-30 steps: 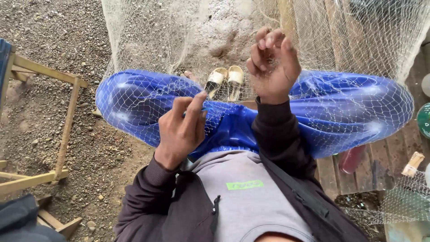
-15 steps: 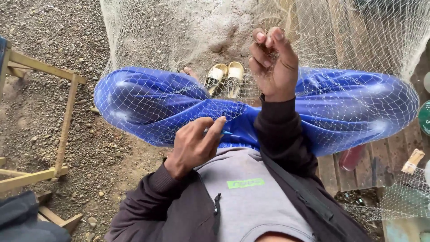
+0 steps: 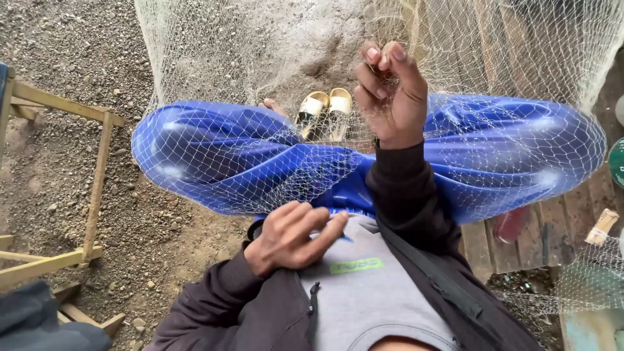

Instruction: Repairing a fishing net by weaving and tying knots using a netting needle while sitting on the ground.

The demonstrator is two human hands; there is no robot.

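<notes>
A pale fishing net (image 3: 273,58) hangs in front of me and drapes over my lap and blue trousers (image 3: 214,156). My right hand (image 3: 390,97) is raised at the middle of the view, its fingertips pinched on the net's mesh. My left hand (image 3: 292,237) rests low against my grey shirt (image 3: 364,292), below the net's edge, fingers drawn together and pointing right. Whether it pinches a thin line is unclear.
A pair of tan sandals (image 3: 325,110) lies on the gravel beyond my knees. A wooden frame (image 3: 97,169) stands at the left. Wooden planks (image 3: 520,240) run under my right side, with a red object (image 3: 510,224) there and more net (image 3: 585,273) at the lower right.
My left hand has drawn back from the net on my lap down to my chest. My right hand has stayed raised, pinching the mesh.
</notes>
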